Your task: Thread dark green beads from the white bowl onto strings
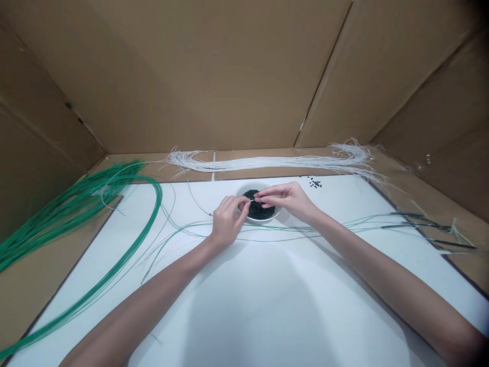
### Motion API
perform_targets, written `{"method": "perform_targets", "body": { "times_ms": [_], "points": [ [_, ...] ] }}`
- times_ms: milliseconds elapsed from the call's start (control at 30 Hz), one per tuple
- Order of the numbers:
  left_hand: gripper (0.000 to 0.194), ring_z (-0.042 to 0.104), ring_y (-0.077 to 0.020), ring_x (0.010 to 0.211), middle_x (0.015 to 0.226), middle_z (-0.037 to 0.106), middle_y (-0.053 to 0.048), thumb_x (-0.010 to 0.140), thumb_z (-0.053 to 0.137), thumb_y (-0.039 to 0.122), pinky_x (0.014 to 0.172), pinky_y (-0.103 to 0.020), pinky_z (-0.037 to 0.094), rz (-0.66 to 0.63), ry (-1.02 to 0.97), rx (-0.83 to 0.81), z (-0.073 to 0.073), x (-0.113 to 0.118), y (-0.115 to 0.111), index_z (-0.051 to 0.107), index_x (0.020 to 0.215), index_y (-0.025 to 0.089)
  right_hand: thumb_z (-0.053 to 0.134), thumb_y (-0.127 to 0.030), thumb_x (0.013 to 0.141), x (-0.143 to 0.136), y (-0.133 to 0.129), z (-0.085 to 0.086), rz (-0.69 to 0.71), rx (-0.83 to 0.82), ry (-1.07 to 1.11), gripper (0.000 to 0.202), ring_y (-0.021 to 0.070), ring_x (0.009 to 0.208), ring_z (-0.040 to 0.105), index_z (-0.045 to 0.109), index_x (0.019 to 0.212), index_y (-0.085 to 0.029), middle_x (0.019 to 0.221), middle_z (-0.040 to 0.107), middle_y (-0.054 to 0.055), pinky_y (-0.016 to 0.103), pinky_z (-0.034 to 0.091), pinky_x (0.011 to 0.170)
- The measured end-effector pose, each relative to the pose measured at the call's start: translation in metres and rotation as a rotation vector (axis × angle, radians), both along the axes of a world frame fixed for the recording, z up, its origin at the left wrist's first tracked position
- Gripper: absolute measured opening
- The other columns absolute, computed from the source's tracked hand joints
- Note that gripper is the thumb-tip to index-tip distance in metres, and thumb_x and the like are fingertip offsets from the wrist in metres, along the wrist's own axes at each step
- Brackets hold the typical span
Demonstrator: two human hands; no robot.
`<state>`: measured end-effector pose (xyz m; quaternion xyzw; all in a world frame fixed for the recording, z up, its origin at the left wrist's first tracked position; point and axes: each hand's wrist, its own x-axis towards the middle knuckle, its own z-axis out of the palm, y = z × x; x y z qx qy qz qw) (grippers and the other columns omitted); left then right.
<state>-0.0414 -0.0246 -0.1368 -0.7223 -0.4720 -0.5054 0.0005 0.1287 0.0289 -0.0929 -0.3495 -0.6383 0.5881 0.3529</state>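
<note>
Reaching in from the near edge, both forearms crossed the white board (248, 306) toward the bowl (263, 221). The curved bundle (147, 224) of green wire swept from the near left corner up to a bend left of the bowl. Several green wires (275, 240) ran loosely along the near side of the bowl, passing beneath the arms. Well to the right of the bowl, they ended in dark lengths (410, 224), with a white tie (454, 229) beside them.

At the bowl, the left hand (228, 216) had its thumb and forefinger pinched on a thin, pale strand (251, 200), held over the bowl's opening. The right hand (292, 199) met it from the other side, thumb and fingertips drawn close together at the strand; whether they gripped it or a bead was too small to tell. Dark beads (263, 212) lay in the bowl under the fingertips.

Beyond the bowl, to its right, a few stray beads (315, 182) lay scattered on the board. Far left of the bowl, the green bundle (76, 216) rested along the side. Behind the bowl, the white wires (263, 163) stretched sideways before the cardboard wall (229, 76).
</note>
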Motion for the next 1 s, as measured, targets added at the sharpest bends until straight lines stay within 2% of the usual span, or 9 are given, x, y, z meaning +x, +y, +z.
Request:
{"method": "perform_targets", "body": {
  "times_ms": [300, 833, 1000],
  "points": [
    [0.007, 0.047, -0.0101, 0.062, 0.067, 0.056, -0.001, 0.081, 0.048, 0.018, 0.061, -0.022, 0.04, -0.023, 0.013, 0.049, 0.001, 0.0009, 0.0005, 0.055, 0.082, 0.016, 0.071, -0.028, 0.055, -0.0029, -0.0051, 0.0018, -0.016, 0.052, -0.059, 0.023, 0.0172, 0.067, 0.065, 0.071, 0.075, -0.015, 0.074, 0.07, 0.004, 0.032, 0.055, 0.071],
    [0.008, 0.048, -0.0107, 0.062, 0.066, 0.057, -0.001, 0.081, 0.048, 0.019, 0.062, -0.023, 0.041, -0.035, 0.026, 0.047, -0.0006, 0.0004, 0.0001, 0.056, 0.082, 0.017, 0.07, -0.031, 0.057, -0.0023, -0.0043, -0.0012, -0.016, 0.103, -0.095, 0.027, 0.0196, 0.068, 0.066, 0.07, 0.078, -0.014, 0.074, 0.07, 0.005, 0.032, 0.056, 0.071],
    [0.008, 0.047, -0.0104, 0.06, 0.063, 0.055, -0.001, 0.08, 0.048, 0.018, 0.061, -0.022, 0.041, -0.029, 0.038, 0.059, 0.0005, 0.0006, 0.0002, 0.057, 0.081, 0.016, 0.066, -0.031, 0.062, -0.0003, -0.0042, -0.0016, -0.026, 0.23, -0.192, 0.026, 0.0203, 0.07, 0.066, 0.07, 0.082, -0.015, 0.076, 0.07, 0.005, 0.031, 0.055, 0.07]
  ]
}}
